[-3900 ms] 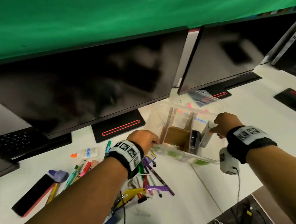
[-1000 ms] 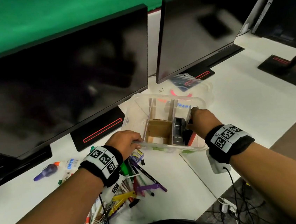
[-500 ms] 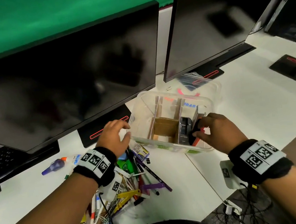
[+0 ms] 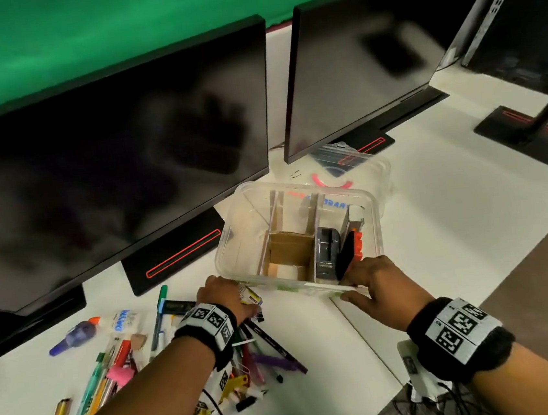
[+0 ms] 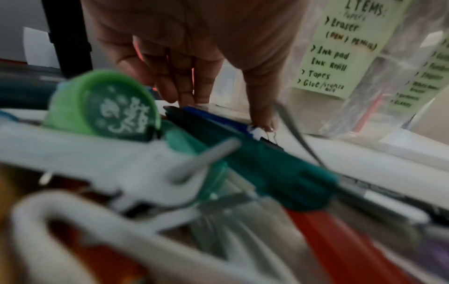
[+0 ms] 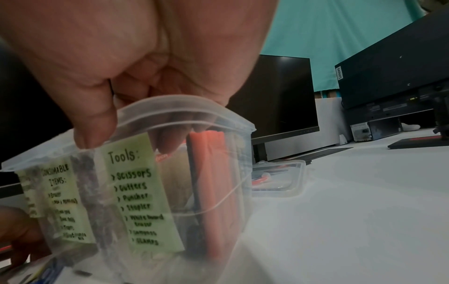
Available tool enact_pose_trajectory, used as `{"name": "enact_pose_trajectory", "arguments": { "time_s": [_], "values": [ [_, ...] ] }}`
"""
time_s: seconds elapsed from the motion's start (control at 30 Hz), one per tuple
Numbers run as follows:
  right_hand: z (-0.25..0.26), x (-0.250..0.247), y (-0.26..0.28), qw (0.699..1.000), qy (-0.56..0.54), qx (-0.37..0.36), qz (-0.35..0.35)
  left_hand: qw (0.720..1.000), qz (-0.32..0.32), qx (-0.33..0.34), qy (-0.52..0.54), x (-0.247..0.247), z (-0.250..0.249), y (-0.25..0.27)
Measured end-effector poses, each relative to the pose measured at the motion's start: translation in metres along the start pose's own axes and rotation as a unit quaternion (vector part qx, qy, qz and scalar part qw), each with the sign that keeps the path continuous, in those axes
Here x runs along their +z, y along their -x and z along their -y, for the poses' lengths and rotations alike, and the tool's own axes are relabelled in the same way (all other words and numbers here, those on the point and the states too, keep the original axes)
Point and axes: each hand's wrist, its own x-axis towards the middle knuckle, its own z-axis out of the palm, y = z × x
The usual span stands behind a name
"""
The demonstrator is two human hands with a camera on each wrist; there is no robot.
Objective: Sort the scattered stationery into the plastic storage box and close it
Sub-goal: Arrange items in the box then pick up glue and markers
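Note:
The clear plastic storage box (image 4: 301,189) stands open on the white desk, split by cardboard dividers. A grey dispenser (image 4: 327,249) and an orange-and-black tool (image 4: 350,250) stand in its right compartments. My right hand (image 4: 375,279) grips the near rim, thumb (image 6: 94,124) outside the wall above the green labels (image 6: 136,194), fingers inside. My left hand (image 4: 222,292) is down on the stationery pile (image 4: 267,346) by the box's near left corner. Its straight fingers (image 5: 184,90) touch pen tips beside a teal pen (image 5: 255,159). The lid (image 4: 351,165) lies behind the box.
Two dark monitors (image 4: 125,155) stand close behind the box, their bases (image 4: 176,258) on the desk. A glue bottle (image 4: 122,323) and more pens lie at the left. The desk's front edge runs near my right wrist, with a white device (image 4: 418,371) and cables.
My right hand let go of the orange-and-black tool in the box and moved back to the near rim. My left hand dropped from the box's left wall onto the pens.

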Motion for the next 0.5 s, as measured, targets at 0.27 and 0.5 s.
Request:
{"name": "enact_pose_trajectory", "arguments": {
  "time_s": [0.27,0.5],
  "values": [
    [0.000,0.000,0.002,1.000,-0.008,0.006,-0.012,0.996,-0.049,-0.016,0.079,-0.004,0.010,0.003],
    [0.001,0.002,0.001,1.000,-0.011,0.013,-0.016,0.959,-0.103,-0.088,0.250,-0.040,0.051,0.009]
  ]
}}
